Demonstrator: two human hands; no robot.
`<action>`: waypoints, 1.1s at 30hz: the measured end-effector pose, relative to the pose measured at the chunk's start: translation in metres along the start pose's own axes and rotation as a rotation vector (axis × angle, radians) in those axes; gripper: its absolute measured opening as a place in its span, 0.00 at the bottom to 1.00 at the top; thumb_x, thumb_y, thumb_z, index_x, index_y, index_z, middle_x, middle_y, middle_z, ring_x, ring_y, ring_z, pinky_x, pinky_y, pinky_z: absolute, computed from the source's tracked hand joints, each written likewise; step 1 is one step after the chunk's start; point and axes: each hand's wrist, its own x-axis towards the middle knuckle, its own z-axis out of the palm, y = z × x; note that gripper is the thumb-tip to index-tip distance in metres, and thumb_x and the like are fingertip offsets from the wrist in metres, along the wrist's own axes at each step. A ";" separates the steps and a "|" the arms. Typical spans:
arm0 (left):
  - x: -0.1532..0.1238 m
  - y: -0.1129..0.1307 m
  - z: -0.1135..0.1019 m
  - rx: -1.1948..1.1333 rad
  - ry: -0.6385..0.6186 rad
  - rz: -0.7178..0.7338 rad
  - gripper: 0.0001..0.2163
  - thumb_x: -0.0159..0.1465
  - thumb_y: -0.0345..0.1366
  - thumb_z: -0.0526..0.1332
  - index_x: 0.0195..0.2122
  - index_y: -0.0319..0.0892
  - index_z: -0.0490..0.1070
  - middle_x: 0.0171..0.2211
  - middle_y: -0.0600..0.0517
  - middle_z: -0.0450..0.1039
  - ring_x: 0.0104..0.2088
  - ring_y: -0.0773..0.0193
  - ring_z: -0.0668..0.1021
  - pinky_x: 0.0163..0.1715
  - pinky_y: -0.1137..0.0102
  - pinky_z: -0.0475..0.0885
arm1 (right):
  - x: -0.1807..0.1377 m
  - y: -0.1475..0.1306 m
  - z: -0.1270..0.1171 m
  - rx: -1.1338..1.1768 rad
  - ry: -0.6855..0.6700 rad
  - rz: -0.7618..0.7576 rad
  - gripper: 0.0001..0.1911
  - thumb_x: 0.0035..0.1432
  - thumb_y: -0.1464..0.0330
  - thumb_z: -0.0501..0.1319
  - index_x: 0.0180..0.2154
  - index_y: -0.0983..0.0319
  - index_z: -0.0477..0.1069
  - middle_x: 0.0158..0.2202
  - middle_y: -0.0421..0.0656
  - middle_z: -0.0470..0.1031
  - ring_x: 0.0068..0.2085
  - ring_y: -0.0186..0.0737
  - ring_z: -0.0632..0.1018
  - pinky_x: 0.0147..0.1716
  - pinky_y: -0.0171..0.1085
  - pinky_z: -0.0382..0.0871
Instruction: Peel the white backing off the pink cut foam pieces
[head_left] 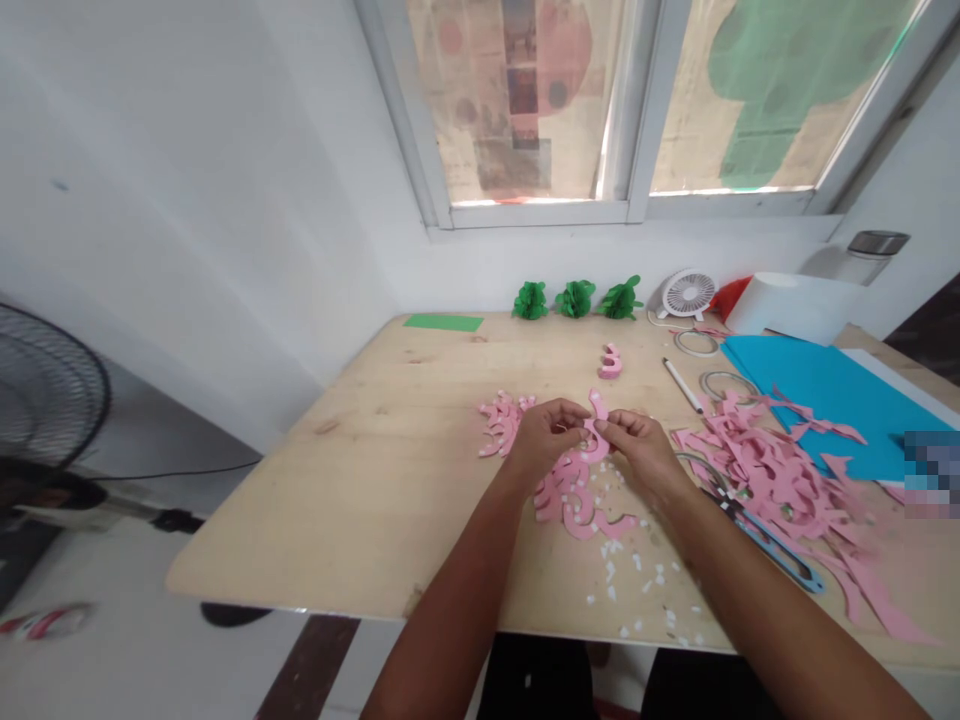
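My left hand (546,433) and my right hand (637,447) meet over the middle of the wooden table (375,480). Both pinch a curved pink paper cut-out (598,428) between their fingertips. Under and beside the hands lie more pink curved cut-outs (570,495), with another cluster (501,422) to the left of my left hand. Small white paper bits (637,575) are scattered on the table in front of my right forearm.
A heap of pink scraps (772,475) and blue-handled scissors (776,552) lie to the right. Blue sheets (817,385), a pen (682,384), tape rings (696,343), a small pink stack (611,362), green paper balls (575,299), a mini fan (687,293) and a green sheet (442,322) sit farther back. A floor fan (45,400) stands at left.
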 end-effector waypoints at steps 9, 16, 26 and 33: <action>0.002 -0.002 0.001 -0.007 0.014 0.020 0.10 0.48 0.29 0.63 0.33 0.37 0.72 0.24 0.54 0.71 0.25 0.71 0.72 0.27 0.75 0.67 | 0.000 0.001 0.002 -0.003 -0.031 0.002 0.14 0.43 0.60 0.65 0.20 0.63 0.65 0.16 0.35 0.61 0.19 0.28 0.58 0.19 0.30 0.48; 0.003 -0.005 0.000 -0.014 -0.007 0.009 0.10 0.47 0.30 0.64 0.33 0.36 0.73 0.24 0.52 0.73 0.25 0.69 0.74 0.27 0.74 0.68 | 0.001 0.001 0.000 0.017 -0.085 0.008 0.15 0.42 0.60 0.65 0.19 0.62 0.63 0.15 0.33 0.58 0.18 0.27 0.57 0.19 0.31 0.47; 0.002 -0.003 -0.003 0.030 -0.040 -0.003 0.11 0.47 0.32 0.65 0.34 0.37 0.73 0.25 0.52 0.73 0.26 0.69 0.74 0.26 0.75 0.67 | 0.002 -0.002 -0.005 -0.082 -0.137 0.006 0.15 0.45 0.60 0.64 0.20 0.62 0.62 0.16 0.34 0.58 0.19 0.28 0.58 0.19 0.31 0.49; 0.002 -0.002 -0.005 0.024 -0.069 -0.031 0.12 0.48 0.31 0.65 0.35 0.36 0.73 0.27 0.50 0.73 0.27 0.68 0.74 0.27 0.74 0.68 | 0.001 -0.007 -0.006 -0.135 -0.153 0.032 0.14 0.44 0.59 0.64 0.21 0.63 0.65 0.17 0.35 0.61 0.19 0.28 0.58 0.18 0.30 0.49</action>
